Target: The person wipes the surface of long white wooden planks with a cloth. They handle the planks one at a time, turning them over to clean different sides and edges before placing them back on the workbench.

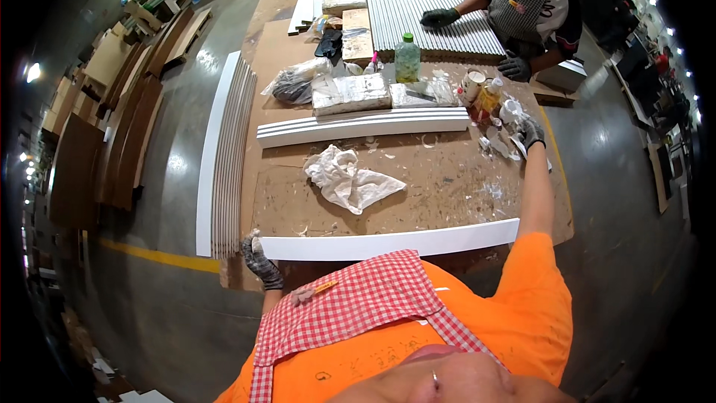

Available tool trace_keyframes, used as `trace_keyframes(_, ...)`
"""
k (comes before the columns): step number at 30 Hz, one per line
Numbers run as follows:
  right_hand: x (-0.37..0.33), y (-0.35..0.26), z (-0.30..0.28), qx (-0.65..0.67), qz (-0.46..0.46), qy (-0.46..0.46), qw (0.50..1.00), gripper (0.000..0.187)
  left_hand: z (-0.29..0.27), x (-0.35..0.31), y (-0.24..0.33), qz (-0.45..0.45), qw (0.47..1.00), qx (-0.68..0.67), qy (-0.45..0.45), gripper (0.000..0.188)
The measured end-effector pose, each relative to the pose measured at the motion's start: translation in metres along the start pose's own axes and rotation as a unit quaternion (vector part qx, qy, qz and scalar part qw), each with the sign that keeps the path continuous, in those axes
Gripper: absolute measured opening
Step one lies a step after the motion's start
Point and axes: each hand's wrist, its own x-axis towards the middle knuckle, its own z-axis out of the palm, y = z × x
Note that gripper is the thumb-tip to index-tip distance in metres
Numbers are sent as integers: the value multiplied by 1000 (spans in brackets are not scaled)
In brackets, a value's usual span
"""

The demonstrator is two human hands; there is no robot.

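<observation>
A long white board (pixel 395 241) lies along the table's near edge in front of me. By its left end is my left hand (pixel 261 263) in a grey knit glove, fingers curled in, with a small pale bit showing at the fingertips that I cannot make out. My right arm stretches to the table's right side. There my right hand (pixel 531 133), also gloved, is closed beside a white-smeared tub (pixel 513 112); what its fingers hold is hidden. A crumpled white cloth (pixel 347 179) lies on the table (pixel 447 186) beyond the board.
White strips (pixel 365 128) lie across the table, with more boards (pixel 227 157) stacked at its left edge. Behind are wrapped blocks (pixel 350 93), a green-capped bottle (pixel 407 60) and an amber bottle (pixel 486 98). A gloved co-worker (pixel 533 7) stands at the ribbed white panels (pixel 425 15).
</observation>
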Motion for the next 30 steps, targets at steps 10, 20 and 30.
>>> trace_keyframes(10, -94, -32, 51, 46, -49, -93, 993, 14, 2, -5, 12, -63, 998, 8, 23, 30)
trace_keyframes(20, -203, -50, 127, -33, -137, -209, 968, 24, 16, -5, 6, -70, 997, -18, 21, 35)
trace_keyframes(30, -327, 4, 236, -46, -143, -388, 910, 27, 2, -16, 10, -73, 996, -2, 56, 40)
